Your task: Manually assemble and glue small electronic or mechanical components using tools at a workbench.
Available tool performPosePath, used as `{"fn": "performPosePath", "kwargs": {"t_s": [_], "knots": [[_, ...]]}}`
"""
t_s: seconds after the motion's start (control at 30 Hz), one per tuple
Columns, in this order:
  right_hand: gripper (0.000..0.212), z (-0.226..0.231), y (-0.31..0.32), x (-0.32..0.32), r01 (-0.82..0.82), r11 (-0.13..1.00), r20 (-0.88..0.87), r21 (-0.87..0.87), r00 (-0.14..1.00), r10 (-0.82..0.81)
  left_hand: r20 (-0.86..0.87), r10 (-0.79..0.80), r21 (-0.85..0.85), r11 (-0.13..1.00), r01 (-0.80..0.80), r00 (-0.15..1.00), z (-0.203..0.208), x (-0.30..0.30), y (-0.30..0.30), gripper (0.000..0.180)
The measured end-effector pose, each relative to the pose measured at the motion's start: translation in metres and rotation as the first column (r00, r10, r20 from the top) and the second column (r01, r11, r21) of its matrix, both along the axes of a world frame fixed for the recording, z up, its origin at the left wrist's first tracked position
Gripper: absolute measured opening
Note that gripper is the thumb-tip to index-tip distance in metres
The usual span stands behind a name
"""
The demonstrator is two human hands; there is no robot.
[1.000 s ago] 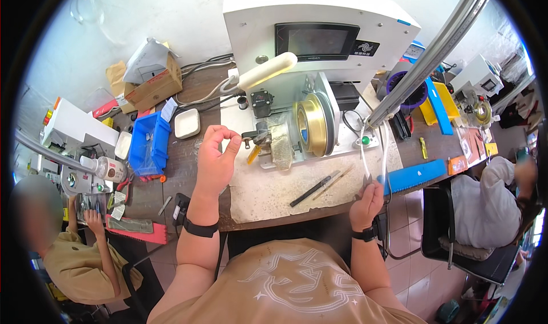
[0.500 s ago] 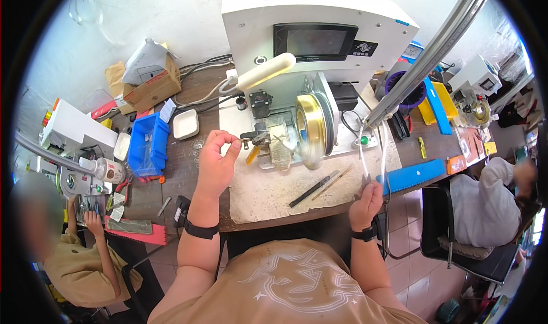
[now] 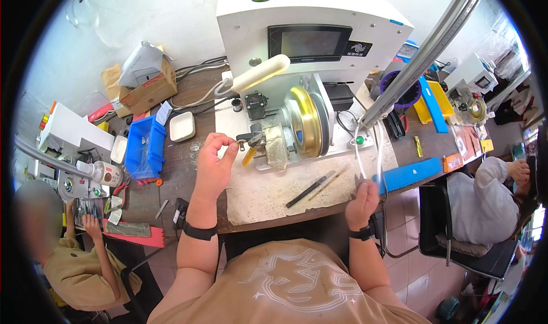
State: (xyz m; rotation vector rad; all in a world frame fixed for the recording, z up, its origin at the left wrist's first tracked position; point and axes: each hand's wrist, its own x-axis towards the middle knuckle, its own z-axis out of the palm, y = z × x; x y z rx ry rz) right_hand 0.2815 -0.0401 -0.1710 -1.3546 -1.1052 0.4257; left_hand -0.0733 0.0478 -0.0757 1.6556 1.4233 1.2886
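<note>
At the near right edge of the table, the right hand [image 3: 363, 201] was closed around a small grey pointed tool [image 3: 358, 180], its tip standing out beyond the fingers. Between the two hands, a black pen-shaped tool [image 3: 307, 189] and a thin brown stick [image 3: 327, 183] lay side by side on a stained paper sheet [image 3: 251, 198], with a blue strip [image 3: 411, 174] to the right. Farther in, at left, the left hand [image 3: 216, 160] was raised, thumb and forefinger brought together just beside a small metal fitting [image 3: 242, 146]; I cannot tell whether they pinched anything. Right of that fitting stood a gold wheel [image 3: 310, 118], and beyond it rose a white machine [image 3: 242, 39] with a dark screen [image 3: 311, 41].
</note>
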Motion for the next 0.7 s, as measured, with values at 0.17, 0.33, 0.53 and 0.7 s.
{"fn": "performPosePath", "kwargs": {"t_s": [0.17, 0.33, 0.53, 0.7], "knots": [[0.019, 0.009, 0.002, -0.003, 0.002, 1.0, 0.071, 0.003, 0.997, -0.002, 0.018, -0.011, -0.009, 1.0, 0.011, 1.0, -0.005, -0.001, 0.001, 0.021], [0.019, 0.013, 0.005, -0.005, 0.005, 1.0, 0.093, 0.006, 0.996, -0.006, 0.0, 0.006, -0.01, 1.0, -0.006, 1.0, -0.002, -0.001, 0.003, 0.016], [0.019, 0.011, 0.004, -0.003, 0.005, 1.0, 0.115, 0.005, 0.993, -0.006, -0.028, -0.008, -0.018, 1.0, 0.008, 1.0, -0.006, -0.002, 0.004, 0.018], [0.019, 0.011, 0.003, -0.004, 0.007, 1.0, 0.076, 0.0, 0.997, -0.007, -0.005, -0.012, -0.042, 0.999, 0.012, 1.0, -0.011, 0.001, 0.001, 0.018]]}}
